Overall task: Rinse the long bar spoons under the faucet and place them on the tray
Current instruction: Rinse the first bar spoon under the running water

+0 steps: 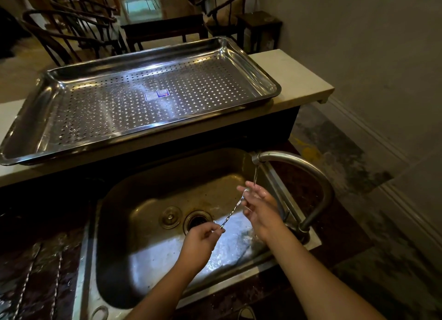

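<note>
Over the right half of the steel sink (124, 260), close under the curved faucet (311, 173), we hold one twisted bar spoon (233, 209) slanting across the basin: our left hand (203, 242) pinches its lower end, our right hand (258, 207) closes its grip on the upper end in the thin stream. Beyond the sink's far edge, the perforated, shiny tray (270, 80) sits on the pale table (299, 75), overhanging its near edge. More twisted spoons (56, 283) lie on the dark wet table left of the basin.
</note>
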### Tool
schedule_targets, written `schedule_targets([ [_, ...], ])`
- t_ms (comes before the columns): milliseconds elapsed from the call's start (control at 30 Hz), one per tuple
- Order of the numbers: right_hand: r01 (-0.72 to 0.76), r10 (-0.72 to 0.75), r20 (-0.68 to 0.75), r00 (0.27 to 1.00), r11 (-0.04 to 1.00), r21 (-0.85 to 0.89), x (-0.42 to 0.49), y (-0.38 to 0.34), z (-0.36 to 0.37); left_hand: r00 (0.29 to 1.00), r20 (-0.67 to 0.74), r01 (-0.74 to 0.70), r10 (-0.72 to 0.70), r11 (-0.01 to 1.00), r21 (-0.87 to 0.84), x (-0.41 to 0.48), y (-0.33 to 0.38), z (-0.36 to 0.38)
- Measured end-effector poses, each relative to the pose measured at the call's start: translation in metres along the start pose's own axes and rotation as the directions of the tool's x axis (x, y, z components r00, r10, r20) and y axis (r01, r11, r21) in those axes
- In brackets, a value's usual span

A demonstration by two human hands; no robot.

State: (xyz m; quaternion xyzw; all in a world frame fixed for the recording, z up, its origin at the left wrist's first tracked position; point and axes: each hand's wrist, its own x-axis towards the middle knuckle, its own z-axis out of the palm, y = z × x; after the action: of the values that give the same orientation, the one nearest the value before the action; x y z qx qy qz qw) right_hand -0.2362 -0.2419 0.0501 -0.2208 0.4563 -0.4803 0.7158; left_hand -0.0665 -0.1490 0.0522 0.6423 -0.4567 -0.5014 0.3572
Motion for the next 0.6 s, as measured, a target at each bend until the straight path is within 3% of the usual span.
schedule_targets([
  [200, -0.008, -0.003, -0.055, 0.998, 0.983, -0.186, -0.0030, 0.0005, -0.0003, 0.998, 0.022, 0.060, -0.060, 0.998, 0.010, -0.0038, -0.0082, -0.0025],
  [433, -0.120, 0.099, 0.115, 0.988, 0.974, 0.193, -0.0008, 0.0047, -0.0021, 0.998, 0.036, 0.058, -0.057, 0.998, -0.022, 0.0001, 0.0000, -0.0020],
  [600, -0.051, 0.047, 0.052, 0.998, 0.996, 0.073, -0.0013, 0.0003, 0.0023, 0.998, 0.042, 0.052, -0.050, 0.998, -0.035, 0.0023, -0.0012, -0.0049],
])
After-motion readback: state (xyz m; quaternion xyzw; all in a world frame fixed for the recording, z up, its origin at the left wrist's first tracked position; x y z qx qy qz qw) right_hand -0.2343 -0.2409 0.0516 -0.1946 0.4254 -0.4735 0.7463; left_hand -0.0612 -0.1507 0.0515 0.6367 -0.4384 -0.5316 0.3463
